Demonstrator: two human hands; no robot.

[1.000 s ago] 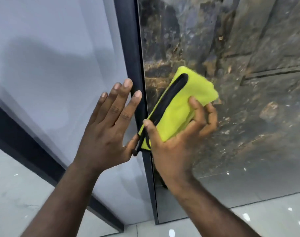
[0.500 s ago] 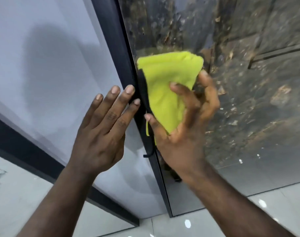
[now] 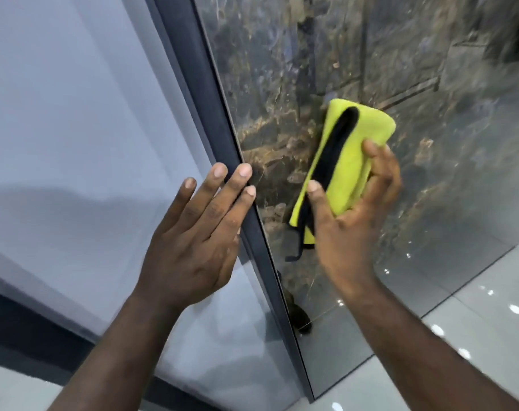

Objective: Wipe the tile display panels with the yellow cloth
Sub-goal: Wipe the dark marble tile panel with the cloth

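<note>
The yellow cloth is folded into a thick pad, bright yellow-green, with a black trim band running lengthwise down its face and a loose black thread hanging off its lower end. It lies tilted against the dark marbled panel, in the left part of that panel, near the frame strip but apart from it.

That panel is glossy, with grey, brown and gold veining and faint reflections across it. I see bare panel face above the cloth and a wide stretch to its right. To the cloth's left there is only a narrow band of marbling before the dark strip, which runs on a slant from the top of the view down to the floor. On the strip's other side stands a pale grey panel, smooth and plain, with a dark border along its lower edge. The marbled panel's bottom edge meets a shiny pale floor at the lower right, dotted with light glints.

My right grip holds the cloth from below. The thumb is laid on the black band and the fingers are curled over the pad's right side, and the forearm comes up from the lower right. The fingers look slightly blurred.

My left grip holds nothing. It lies flat on the pale panel with fingers straight and close together. The two fingertips nearest the marbling reach across the frame strip, level with the cloth's lower half and well clear of it.
</note>
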